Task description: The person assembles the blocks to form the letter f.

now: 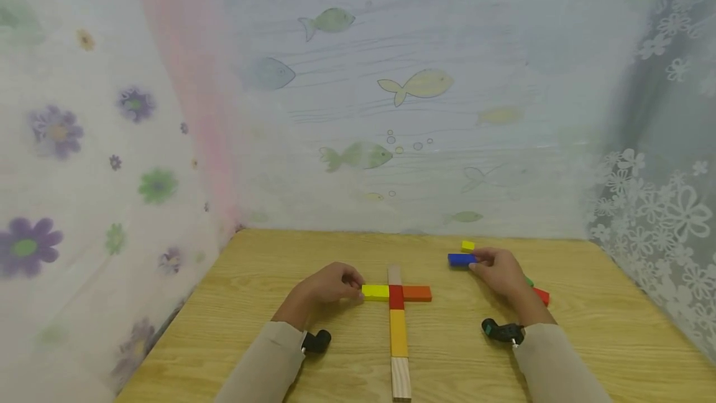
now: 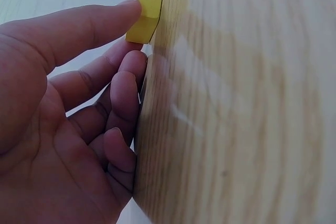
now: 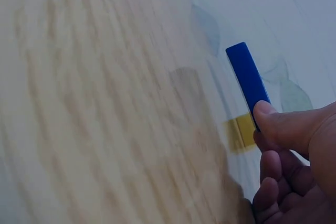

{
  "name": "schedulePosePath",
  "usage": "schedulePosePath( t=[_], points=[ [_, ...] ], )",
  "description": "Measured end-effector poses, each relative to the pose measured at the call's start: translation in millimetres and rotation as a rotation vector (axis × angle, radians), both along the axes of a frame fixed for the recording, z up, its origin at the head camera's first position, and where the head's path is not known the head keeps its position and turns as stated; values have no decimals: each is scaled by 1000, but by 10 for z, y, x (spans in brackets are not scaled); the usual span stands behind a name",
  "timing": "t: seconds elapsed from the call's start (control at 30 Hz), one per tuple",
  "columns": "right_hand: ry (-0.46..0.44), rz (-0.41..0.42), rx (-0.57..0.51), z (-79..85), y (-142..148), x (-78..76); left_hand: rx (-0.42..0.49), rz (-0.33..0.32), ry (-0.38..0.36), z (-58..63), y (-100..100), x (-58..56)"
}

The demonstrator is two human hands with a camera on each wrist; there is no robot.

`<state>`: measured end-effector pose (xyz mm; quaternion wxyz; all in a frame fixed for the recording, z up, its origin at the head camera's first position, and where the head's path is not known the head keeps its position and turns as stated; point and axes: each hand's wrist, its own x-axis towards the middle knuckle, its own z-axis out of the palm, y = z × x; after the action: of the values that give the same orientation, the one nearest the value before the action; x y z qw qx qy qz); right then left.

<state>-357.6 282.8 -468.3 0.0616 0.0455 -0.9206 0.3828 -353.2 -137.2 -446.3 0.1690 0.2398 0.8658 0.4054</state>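
Note:
My left hand (image 1: 334, 282) pinches the outer end of a yellow block (image 1: 375, 293) between thumb and fingers; in the left wrist view the thumb lies on that block (image 2: 149, 1), its other fingers curled at the tabletop. The block's inner end meets a dark red block (image 1: 396, 297), which has an orange block (image 1: 417, 293) on its right. Above the red one lies a pale wooden block (image 1: 394, 274); below it come an amber block (image 1: 398, 333) and a natural wood block (image 1: 400, 378), making a cross. Farther back, my right hand (image 1: 499, 272) grips one end of a blue block (image 1: 460, 260).
A small yellow block (image 1: 468, 245) lies just behind the blue one. Partly hidden by the right hand and wrist are a green block (image 1: 529, 281) and a red block (image 1: 541, 295). Printed sheets (image 1: 414, 191) enclose the wooden table (image 1: 458, 359) at the back and sides.

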Motion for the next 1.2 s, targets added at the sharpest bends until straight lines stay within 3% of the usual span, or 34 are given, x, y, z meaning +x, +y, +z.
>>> schedulePosePath(
  t=[0.47,0.77,1.2],
  points=[
    [-77,53,-79,164,-292,-107,5,3,-15,26,15,24],
    [-80,79,-31,149,-437,-244,20,11,-29,20,18,25],
    [-71,121,9,201,-652,-320,10,5,-11,-3,8,-1]
  ],
)
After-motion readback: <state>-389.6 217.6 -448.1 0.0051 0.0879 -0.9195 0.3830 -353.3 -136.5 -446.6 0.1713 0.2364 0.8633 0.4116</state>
